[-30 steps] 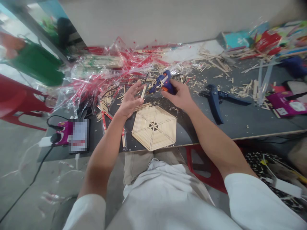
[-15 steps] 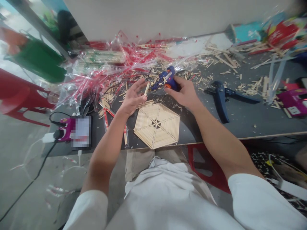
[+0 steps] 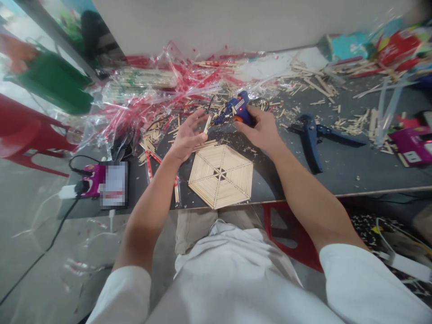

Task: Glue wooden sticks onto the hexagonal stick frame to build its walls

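My right hand [image 3: 261,131] grips a blue glue gun [image 3: 236,110] with an orange trigger, its nozzle pointing left. My left hand [image 3: 186,137] pinches a short wooden stick [image 3: 206,123] upright, its tip right at the nozzle. Just below both hands a flat hexagon made of wooden sticks [image 3: 221,175] lies on the dark table [image 3: 354,171], near its front edge.
A second dark blue glue gun [image 3: 308,137] lies to the right. Loose stick offcuts and red-and-clear plastic wrap [image 3: 162,94] cover the back of the table. A purple power strip [image 3: 94,180] with plugs sits at the left. Red chairs [image 3: 27,139] stand at the left.
Both hands have held their pose, stick against nozzle. The view has shifted slightly, so everything sits a little higher and to the right in the picture.
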Demonstrator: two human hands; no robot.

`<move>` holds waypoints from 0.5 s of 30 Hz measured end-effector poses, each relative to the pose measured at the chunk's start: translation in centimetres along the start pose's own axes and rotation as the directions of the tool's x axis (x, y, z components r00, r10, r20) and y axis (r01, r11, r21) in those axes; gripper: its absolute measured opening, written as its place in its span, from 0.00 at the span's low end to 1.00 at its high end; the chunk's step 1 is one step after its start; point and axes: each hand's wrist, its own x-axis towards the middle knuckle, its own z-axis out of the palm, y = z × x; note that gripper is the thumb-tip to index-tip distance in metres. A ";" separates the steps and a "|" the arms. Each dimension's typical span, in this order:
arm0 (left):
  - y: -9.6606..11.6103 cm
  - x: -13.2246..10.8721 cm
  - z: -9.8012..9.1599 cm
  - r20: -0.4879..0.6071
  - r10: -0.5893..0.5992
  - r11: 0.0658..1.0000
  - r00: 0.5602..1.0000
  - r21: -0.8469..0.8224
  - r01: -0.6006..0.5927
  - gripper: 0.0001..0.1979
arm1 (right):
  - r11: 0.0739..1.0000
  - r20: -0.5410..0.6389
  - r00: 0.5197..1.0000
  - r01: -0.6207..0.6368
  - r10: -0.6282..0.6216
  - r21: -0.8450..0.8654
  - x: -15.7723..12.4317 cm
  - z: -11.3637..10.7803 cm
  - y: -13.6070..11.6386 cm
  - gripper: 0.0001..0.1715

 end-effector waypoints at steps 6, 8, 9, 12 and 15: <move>0.1 -0.1 0.1 0.017 -0.011 1.000 1.000 0.004 0.011 0.44 | 0.998 0.002 1.000 -0.007 0.007 -0.055 0.1 -0.2 0.6 0.25; 0.1 -0.1 0.1 0.017 -0.016 1.000 1.000 0.008 0.016 0.44 | 0.997 -0.004 1.000 -0.009 0.009 -0.072 0.2 -0.2 0.8 0.24; 0.1 -0.1 0.1 0.017 -0.017 1.000 1.000 0.008 0.017 0.44 | 0.997 -0.010 1.000 -0.010 0.010 -0.079 0.2 -0.2 0.8 0.24; 0.0 -0.1 0.1 0.018 -0.016 1.000 1.000 0.011 0.016 0.44 | 0.996 -0.022 1.000 -0.010 0.008 -0.090 0.2 -0.3 0.9 0.25; 0.0 -0.1 0.2 0.015 -0.022 1.000 1.000 0.014 0.022 0.44 | 0.995 -0.019 1.000 -0.010 0.008 -0.096 0.2 -0.3 0.9 0.26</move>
